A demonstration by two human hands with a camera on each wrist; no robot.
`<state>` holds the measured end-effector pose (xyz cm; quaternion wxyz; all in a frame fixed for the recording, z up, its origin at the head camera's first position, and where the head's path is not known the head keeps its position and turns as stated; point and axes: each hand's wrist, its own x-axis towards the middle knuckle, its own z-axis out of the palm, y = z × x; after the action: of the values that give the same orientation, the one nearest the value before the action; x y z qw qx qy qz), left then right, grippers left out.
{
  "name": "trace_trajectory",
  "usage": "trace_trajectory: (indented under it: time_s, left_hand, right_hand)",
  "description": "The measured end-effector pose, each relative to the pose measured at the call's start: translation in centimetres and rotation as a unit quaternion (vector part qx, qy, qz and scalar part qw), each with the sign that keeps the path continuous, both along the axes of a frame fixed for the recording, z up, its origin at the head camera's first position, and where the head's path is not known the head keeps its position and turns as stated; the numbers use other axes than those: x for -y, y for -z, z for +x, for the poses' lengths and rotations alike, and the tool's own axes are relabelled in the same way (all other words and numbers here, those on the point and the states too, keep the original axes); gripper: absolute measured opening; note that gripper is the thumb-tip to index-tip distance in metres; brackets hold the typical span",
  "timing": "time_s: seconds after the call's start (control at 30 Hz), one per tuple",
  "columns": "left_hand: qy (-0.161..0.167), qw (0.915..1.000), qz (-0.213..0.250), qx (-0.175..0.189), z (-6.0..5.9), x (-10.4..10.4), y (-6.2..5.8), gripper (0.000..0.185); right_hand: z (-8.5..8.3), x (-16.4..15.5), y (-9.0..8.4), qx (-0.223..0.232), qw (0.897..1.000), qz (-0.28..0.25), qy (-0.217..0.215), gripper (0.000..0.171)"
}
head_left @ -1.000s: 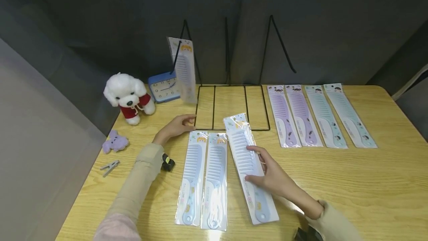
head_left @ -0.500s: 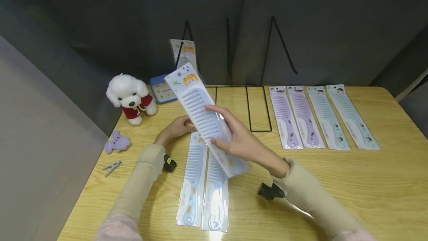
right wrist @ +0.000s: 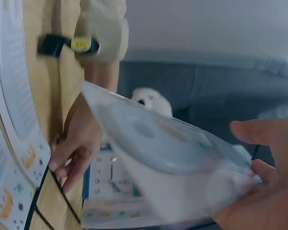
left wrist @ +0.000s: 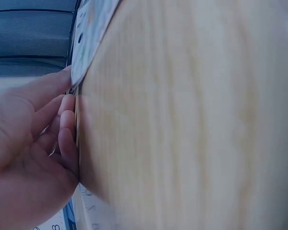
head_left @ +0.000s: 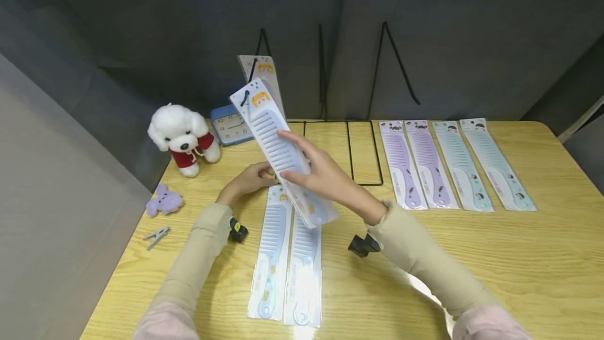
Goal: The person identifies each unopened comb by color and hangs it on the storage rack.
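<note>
My right hand (head_left: 317, 176) holds a packaged pale blue comb (head_left: 273, 140) lifted above the table, its top end tilted up toward the left hook of the black wire rack (head_left: 325, 119). The wrist view shows the same comb package (right wrist: 173, 167) between thumb and fingers. Another packaged comb (head_left: 260, 75) hangs on that left hook. My left hand (head_left: 250, 178) rests on the table with its fingers on the rack's base corner; the left hand (left wrist: 33, 153) appears close up in its wrist view. Two more blue combs (head_left: 288, 256) lie flat on the table in front of me.
Several purple and mint packaged combs (head_left: 453, 164) lie in a row at the right. A white plush dog (head_left: 181, 135), a blue clock (head_left: 228, 125), a small purple plush (head_left: 162, 201) and a clip (head_left: 155, 236) sit at the left of the wooden table (head_left: 519, 256).
My right hand picked the third blue comb up off the table and carried it up and left toward the rack's left hook. The left hand stayed on the rack base.
</note>
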<state>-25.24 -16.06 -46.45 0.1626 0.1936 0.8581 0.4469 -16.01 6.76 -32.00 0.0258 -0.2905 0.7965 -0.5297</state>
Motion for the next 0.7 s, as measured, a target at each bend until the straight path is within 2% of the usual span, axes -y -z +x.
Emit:
trace_trajectory:
  time_s: [0.17, 0.37, 0.57, 0.7]
  left_hand:
    - [-0.01, 0.9995, -0.032, 0.001, -0.1, -0.2, -0.3, 0.051]
    - [-0.003, 0.9994, -0.033, 0.008, -0.3, -0.2, -0.1, 0.054]
    - [-0.007, 0.9996, -0.026, 0.009, -0.1, -0.1, -0.3, 0.053]
    - [-0.008, 0.9995, -0.028, 0.011, -0.1, 0.0, -0.3, 0.054]
  right_hand:
    - [-3.5, 0.4, 0.5, 0.027, 0.999, 0.003, 0.018, 0.066]
    - [-7.2, 0.9, 0.9, 0.051, 0.998, -0.002, 0.032, 0.061]
    - [-9.1, 1.4, 1.5, 0.097, 0.995, 0.005, 0.037, 0.063]
    - [-9.7, 1.5, 2.4, 0.092, 0.995, 0.028, 0.02, 0.065]
